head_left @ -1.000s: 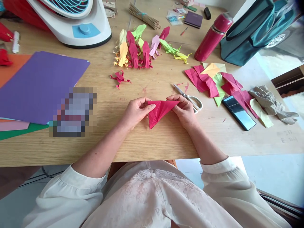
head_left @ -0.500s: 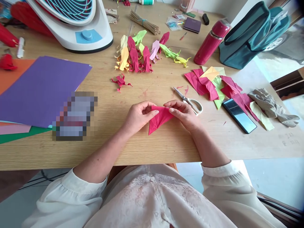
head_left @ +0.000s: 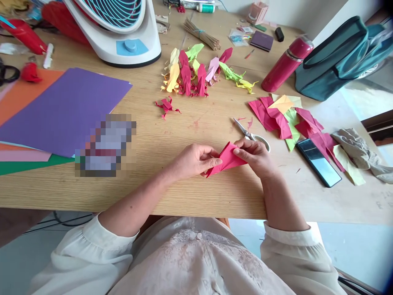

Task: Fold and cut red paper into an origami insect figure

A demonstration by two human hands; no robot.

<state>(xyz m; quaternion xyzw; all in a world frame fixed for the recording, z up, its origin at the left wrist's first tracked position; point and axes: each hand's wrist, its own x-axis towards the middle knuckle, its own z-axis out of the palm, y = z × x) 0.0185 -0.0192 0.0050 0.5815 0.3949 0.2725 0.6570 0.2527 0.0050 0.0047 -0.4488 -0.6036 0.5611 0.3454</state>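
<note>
Wooden table (head_left: 184,192) beneath red folded paper (head_left: 229,159)

No legible text or labels

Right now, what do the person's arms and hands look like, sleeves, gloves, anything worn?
The left hand and right hand are bare: no gloves, no ring or watch showing. Forearms are uncovered. The left sleeve and right sleeve are loose, cream-white, gathered at the cuff, part of a lace-fronted blouse.
</note>
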